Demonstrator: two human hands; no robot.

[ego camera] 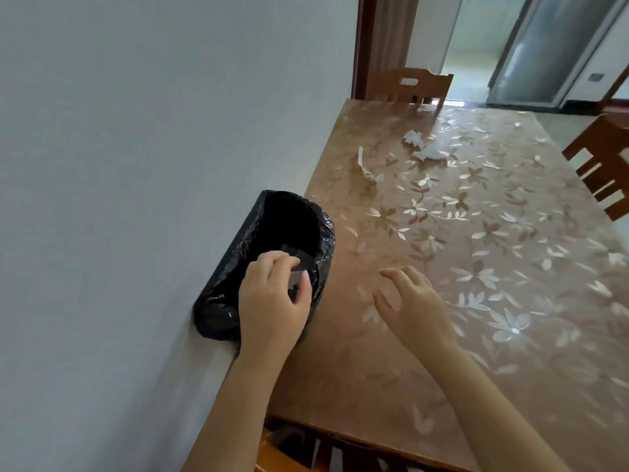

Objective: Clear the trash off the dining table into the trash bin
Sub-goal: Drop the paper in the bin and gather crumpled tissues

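A trash bin (238, 294) lined with a black bag stands against the wall at the table's left edge. My left hand (272, 301) hovers over the bin's mouth, fingers closed on a small dark wrapper (299, 270). My right hand (412, 301) rests palm down on the dining table (476, 369), fingers spread and holding nothing. Farther along the table lie two crumpled white tissues (413, 137) (430, 153) and a pale peel-like scrap (366, 166).
The table has a brown floral cover. Wooden chairs stand at the far end (408, 85), the right side (602, 165) and the near edge (340, 454). A plain wall (136, 165) runs along the left. A doorway opens beyond the table.
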